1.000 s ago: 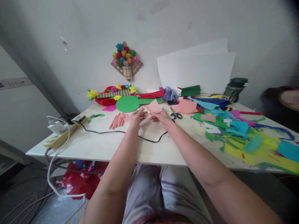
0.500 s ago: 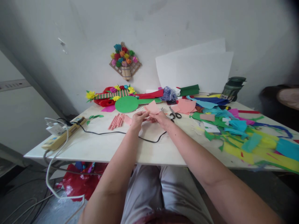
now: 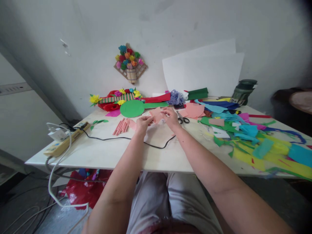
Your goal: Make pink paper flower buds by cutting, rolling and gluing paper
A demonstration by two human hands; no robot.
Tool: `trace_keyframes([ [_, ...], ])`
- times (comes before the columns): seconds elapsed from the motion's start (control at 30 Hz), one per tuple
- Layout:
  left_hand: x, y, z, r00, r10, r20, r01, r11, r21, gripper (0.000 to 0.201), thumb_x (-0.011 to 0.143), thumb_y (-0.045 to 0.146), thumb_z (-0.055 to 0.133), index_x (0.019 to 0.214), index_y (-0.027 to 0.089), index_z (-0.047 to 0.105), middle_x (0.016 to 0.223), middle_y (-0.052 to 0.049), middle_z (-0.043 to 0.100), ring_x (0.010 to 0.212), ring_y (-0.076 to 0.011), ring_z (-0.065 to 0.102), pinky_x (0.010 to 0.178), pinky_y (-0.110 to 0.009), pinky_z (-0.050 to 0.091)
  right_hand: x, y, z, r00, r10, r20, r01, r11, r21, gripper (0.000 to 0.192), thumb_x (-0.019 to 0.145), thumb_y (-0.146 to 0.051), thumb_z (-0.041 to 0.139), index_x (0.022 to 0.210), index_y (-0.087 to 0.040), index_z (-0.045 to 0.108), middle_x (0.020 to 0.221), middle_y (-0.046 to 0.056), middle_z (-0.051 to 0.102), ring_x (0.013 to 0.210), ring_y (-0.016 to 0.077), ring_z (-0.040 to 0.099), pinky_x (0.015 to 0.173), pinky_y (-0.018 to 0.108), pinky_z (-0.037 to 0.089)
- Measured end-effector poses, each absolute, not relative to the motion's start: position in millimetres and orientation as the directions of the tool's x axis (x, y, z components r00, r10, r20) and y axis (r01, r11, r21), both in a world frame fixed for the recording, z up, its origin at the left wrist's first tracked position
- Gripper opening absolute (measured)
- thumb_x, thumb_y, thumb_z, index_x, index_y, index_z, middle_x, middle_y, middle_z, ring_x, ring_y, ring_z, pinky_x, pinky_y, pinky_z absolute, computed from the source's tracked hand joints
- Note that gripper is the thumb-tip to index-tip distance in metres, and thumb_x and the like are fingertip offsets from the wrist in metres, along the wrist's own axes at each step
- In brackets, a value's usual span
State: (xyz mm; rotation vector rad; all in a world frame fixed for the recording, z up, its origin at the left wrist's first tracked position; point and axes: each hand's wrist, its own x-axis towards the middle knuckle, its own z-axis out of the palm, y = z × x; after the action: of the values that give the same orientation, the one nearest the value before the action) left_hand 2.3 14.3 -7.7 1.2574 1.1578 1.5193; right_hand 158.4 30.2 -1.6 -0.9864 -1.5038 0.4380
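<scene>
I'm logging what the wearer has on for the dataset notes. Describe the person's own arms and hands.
Both forearms are bare, with no sleeves in view. The left hand and right hand wear no gloves; no rings, watch or bracelets can be made out at this size. Light grey trousers cover the lap below the arms.

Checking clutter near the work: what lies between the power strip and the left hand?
In the head view, the black cable runs across bare table from the power strip toward the left hand; pink paper rolls lie just beyond.
</scene>
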Motion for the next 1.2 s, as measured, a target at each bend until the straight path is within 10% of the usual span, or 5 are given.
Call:
trace_keyframes([
  [1.2, 11.0, 16.5, -10.3, -0.164, 0.919, 0.359, 0.120, -0.342, 0.932, 0.031, 0.051, 0.041, 0.077, 0.056, 0.013, 0.065, 0.048, 0.000, 0.056, 0.046, -0.0083, 0.046, 0.048, -0.022, 0.033, 151.1, 33.1, -7.1, -0.104, 0.773, 0.626, 0.334, 0.620, -0.710, 0.011, 0.071, -0.016, 0.058, 0.061, -0.017, 0.063, 0.099, 0.007, 0.062, 0.093, 0.0187, 0.057, 0.085, 0.034, 0.044],
])
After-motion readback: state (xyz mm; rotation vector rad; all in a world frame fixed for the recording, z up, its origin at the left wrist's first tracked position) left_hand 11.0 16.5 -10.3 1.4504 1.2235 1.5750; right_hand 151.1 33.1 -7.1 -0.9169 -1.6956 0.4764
